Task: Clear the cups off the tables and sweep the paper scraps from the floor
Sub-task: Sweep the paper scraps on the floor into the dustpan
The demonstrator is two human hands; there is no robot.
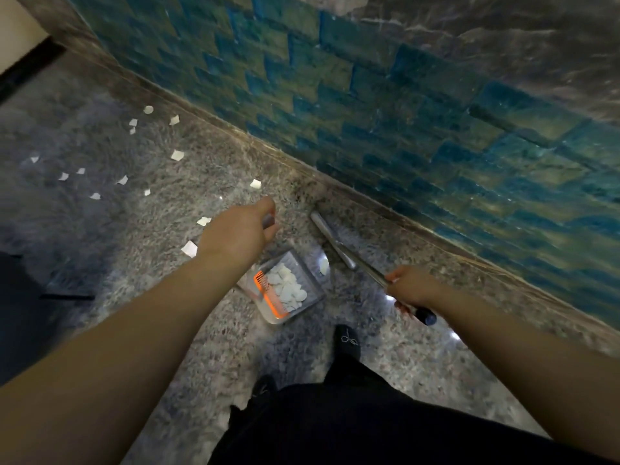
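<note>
My left hand [240, 231] grips the upright handle of a grey dustpan [302, 305] that stands on the speckled stone floor. The pan holds a heap of white paper scraps [288, 286] beside its orange comb teeth. My right hand [411, 286] grips the metal pole of a broom [332, 238], whose slim head lies on the floor near the wall base. One scrap [324, 266] lies just beyond the pan. Several more white scraps [176, 155] are scattered over the floor to the left and farther off. No cups show.
A blue-green tiled wall [402, 112] with a stone skirting runs diagonally on the right, close to the broom. My dark-trousered legs and a black shoe [347, 340] stand just behind the pan. A dark object [20, 297] sits at the left edge.
</note>
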